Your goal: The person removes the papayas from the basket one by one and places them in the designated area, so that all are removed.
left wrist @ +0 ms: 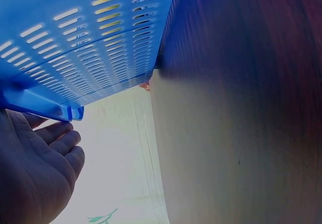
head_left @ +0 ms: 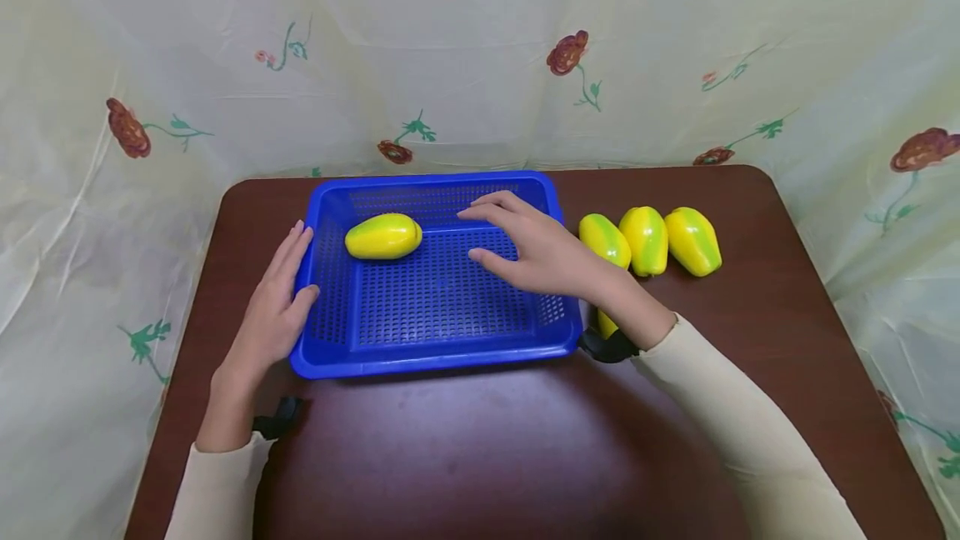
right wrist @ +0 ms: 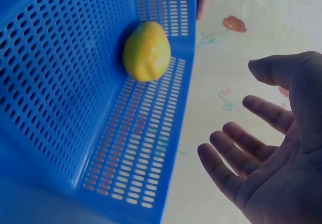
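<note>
A blue plastic basket [head_left: 442, 367] with slotted walls stands on the table. In its back left part lies a smooth yellow fruit [head_left: 383, 237], papaya-like in shape; the right wrist view also shows this yellow fruit [right wrist: 147, 51] against the basket wall. My left hand [head_left: 274, 307] rests along the basket's left rim, fingers extended and thumb at the edge. From below, the left wrist view shows the left hand [left wrist: 43, 158] beside the rim. Above the basket's right half hovers my right hand [head_left: 528, 244], fingers spread and holding nothing.
Right of the basket, several yellow-green fruits [head_left: 643, 242] lie on the brown table [head_left: 465, 457]. One more fruit [head_left: 606, 324] is partly hidden under my right forearm. A flowered curtain [head_left: 480, 65] hangs behind the table's back edge.
</note>
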A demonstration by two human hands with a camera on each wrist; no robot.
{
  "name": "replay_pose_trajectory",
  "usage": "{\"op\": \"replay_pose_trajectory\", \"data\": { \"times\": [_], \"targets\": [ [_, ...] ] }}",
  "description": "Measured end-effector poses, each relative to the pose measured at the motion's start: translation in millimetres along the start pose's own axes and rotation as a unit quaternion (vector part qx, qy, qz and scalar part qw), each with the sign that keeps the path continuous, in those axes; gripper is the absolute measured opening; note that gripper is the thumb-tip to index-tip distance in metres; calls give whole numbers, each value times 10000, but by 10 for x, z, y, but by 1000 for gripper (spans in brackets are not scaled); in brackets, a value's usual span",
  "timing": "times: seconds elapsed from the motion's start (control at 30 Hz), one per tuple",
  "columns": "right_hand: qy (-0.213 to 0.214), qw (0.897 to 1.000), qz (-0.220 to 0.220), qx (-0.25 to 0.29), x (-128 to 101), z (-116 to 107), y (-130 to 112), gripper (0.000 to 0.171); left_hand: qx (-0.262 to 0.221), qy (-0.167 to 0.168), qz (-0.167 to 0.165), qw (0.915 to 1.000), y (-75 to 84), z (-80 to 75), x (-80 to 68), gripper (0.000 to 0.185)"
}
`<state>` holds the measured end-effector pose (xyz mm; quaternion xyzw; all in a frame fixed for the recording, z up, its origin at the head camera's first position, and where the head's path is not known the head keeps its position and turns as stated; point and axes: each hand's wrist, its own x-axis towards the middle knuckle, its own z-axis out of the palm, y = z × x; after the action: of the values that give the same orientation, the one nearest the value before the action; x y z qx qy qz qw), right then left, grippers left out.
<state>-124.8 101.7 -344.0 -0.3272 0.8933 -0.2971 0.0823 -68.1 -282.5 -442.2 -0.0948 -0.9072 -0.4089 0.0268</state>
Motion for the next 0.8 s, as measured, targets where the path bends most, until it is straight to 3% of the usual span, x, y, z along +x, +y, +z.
{"op": "replay_pose_trajectory", "data": {
  "times": [0.8],
  "targets": [
    [-601, 9969, -369, -346, 394, 226, -199, 53, -8, 2, 12, 10000, 7, 17, 4, 73]
  ]
}}
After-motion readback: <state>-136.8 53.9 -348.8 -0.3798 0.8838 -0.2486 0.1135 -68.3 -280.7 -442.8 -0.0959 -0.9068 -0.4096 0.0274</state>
